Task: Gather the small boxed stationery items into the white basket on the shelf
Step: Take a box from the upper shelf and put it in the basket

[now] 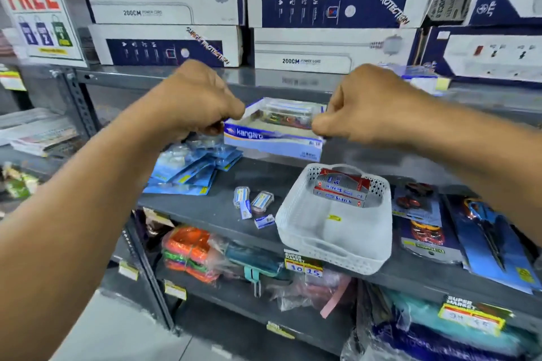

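Note:
An open blue-and-white Kangaro carton (272,139) is held in the air above the shelf, with clear plastic packs of coloured items inside. My left hand (193,101) pinches its left end and my right hand (366,105) pinches its right end. Below it, the white basket (334,231) stands on the dark shelf and holds red-and-silver boxes (341,187) at its far end. To the basket's left, several small blue-and-white staple boxes and clear cases (253,205) lie loose on the shelf.
Blue blister packs (187,173) lie at the shelf's left. Carded scissors (487,231) and other carded goods lie to the right of the basket. Large white power-strip boxes (331,3) fill the shelf above. Bagged goods sit on the shelf below.

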Demonstrator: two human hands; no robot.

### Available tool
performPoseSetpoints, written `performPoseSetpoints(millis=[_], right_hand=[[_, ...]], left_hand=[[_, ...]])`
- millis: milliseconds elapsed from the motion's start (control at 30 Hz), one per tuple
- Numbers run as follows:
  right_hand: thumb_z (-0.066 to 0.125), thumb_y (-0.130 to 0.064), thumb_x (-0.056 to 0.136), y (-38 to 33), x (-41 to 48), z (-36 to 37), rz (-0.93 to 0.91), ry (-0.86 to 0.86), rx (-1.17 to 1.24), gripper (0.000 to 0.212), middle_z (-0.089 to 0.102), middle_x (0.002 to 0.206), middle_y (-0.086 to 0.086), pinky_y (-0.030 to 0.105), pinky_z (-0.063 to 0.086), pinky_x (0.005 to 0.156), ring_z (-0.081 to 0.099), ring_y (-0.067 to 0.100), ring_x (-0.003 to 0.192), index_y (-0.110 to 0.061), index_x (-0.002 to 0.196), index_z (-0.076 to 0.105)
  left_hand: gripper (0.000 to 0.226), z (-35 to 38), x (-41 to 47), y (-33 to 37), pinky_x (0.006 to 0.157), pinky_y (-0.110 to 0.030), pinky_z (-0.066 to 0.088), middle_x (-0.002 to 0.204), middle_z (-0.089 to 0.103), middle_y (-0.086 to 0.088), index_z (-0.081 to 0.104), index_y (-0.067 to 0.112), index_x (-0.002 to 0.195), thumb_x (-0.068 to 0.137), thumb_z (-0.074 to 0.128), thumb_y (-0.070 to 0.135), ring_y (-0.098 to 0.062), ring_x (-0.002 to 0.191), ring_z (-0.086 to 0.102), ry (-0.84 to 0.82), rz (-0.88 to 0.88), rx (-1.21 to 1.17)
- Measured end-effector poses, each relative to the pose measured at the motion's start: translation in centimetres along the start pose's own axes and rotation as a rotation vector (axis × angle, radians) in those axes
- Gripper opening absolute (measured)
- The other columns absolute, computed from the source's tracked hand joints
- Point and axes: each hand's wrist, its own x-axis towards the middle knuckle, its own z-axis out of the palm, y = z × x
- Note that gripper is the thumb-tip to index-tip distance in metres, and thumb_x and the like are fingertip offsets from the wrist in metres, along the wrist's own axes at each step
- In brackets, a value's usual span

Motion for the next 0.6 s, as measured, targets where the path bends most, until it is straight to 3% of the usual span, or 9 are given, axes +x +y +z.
performPoseSetpoints(millis=[100, 200, 300, 367, 467, 600], right_hand=[[0.061, -0.037, 0.075, 0.7, -1.0, 2.7, -0.025, -0.044, 0.02, 0.033, 0.067, 0.072, 0.017, 0.031, 0.044, 0.058, 0.061, 0.032, 0.073, -0.007, 0.066, 0.071], [0.062, -0.034, 0.073, 2.4, -1.2, 5.7, 0.001, -0.074, 0.053, 0.031, 0.059, 0.054, 0.009, 0.029, 0.042, 0.051, 0.052, 0.026, 0.053, -0.016, 0.048, 0.065], [0.064, -0.038, 0.071, 4.7, -0.8, 9.3, 0.061, -0.095, 0.037, 0.039, 0.058, 0.053, 0.01, 0.03, 0.043, 0.052, 0.051, 0.028, 0.053, -0.006, 0.05, 0.061], [0.064, -0.04, 0.071, 6.3, -0.5, 11.5, 0.098, -0.103, -0.006, 0.038, 0.06, 0.054, 0.01, 0.033, 0.046, 0.054, 0.054, 0.03, 0.055, -0.007, 0.052, 0.063], [0.063, -0.038, 0.071, 8.5, 0.0, 14.5, 0.183, -0.103, -0.005, 0.036, 0.055, 0.049, 0.006, 0.031, 0.04, 0.049, 0.054, 0.026, 0.053, -0.008, 0.051, 0.063], [0.056, -0.041, 0.071, 11.2, 1.0, 19.1, 0.321, -0.142, -0.039, 0.035, 0.056, 0.065, 0.009, 0.029, 0.038, 0.055, 0.06, 0.03, 0.069, -0.009, 0.055, 0.053]], left_hand=[[0.01, 1.2, -1.8, -2.1, 0.041, -0.017, 0.037, 0.049, 0.053, -0.012, 0.067, -0.005, 0.059, 0.066, 0.067, 0.001, -0.014, 0.037, 0.043, 0.004, -0.037, -0.056], [0.018, 3.6, -2.7, -4.1, 0.045, -0.019, 0.031, 0.05, 0.043, -0.01, 0.061, -0.003, 0.052, 0.065, 0.064, 0.009, -0.011, 0.039, 0.034, -0.032, -0.015, -0.028], [0.031, 6.8, -2.3, -6.2, 0.044, -0.024, 0.024, 0.047, 0.033, -0.011, 0.046, 0.002, 0.042, 0.067, 0.062, 0.014, 0.001, 0.033, 0.026, -0.084, 0.036, 0.11], [0.034, 9.4, -1.6, -7.6, 0.043, -0.024, 0.029, 0.043, 0.042, -0.013, 0.048, 0.007, 0.04, 0.071, 0.062, 0.012, 0.0, 0.032, 0.036, -0.093, 0.026, 0.166], [0.016, 13.5, -0.2, -9.8, 0.054, -0.027, 0.044, 0.061, 0.064, -0.02, 0.07, 0.003, 0.061, 0.071, 0.061, 0.013, -0.024, 0.057, 0.061, -0.128, 0.011, 0.214], [0.017, 18.1, 2.1, -12.1, 0.067, -0.029, 0.053, 0.081, 0.073, -0.016, 0.076, 0.007, 0.078, 0.07, 0.061, 0.01, -0.03, 0.08, 0.068, -0.2, -0.017, 0.25]])
